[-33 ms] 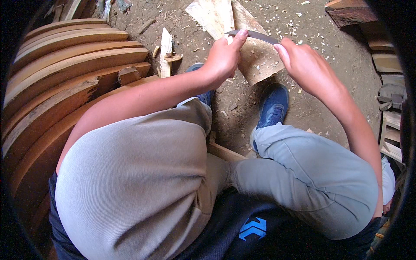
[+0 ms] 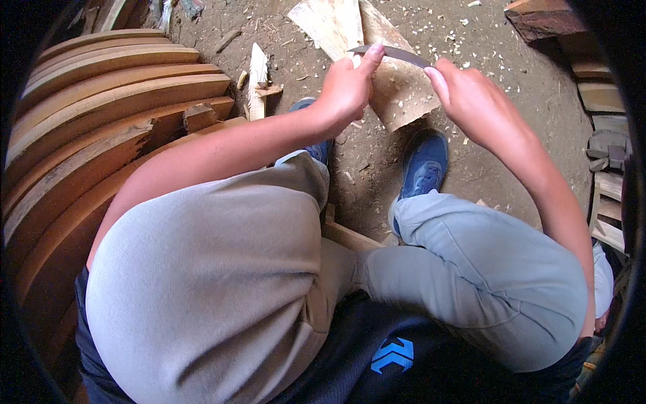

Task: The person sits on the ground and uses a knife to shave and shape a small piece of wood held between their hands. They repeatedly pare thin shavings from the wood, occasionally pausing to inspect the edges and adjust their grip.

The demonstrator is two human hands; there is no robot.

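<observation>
I sit with both knees up, in grey trousers. Both hands hold one thin, slightly curved metal blade (image 2: pixel 397 54). My left hand (image 2: pixel 346 87) pinches its left end. My right hand (image 2: pixel 471 101) grips its right end. The blade lies across a pale wooden slab (image 2: pixel 397 94) that rests on the dirt ground just beyond my feet. Light wood shavings are scattered around the slab. My blue shoes (image 2: pixel 422 165) stand just below it.
Several curved wooden planks (image 2: pixel 114 87) are stacked at my left. A split wood offcut (image 2: pixel 257 81) lies near them. Wooden blocks and pieces (image 2: pixel 592 74) line the right edge, with a grey glove (image 2: pixel 607 149) among them. Dirt ground (image 2: pixel 511 155) lies between.
</observation>
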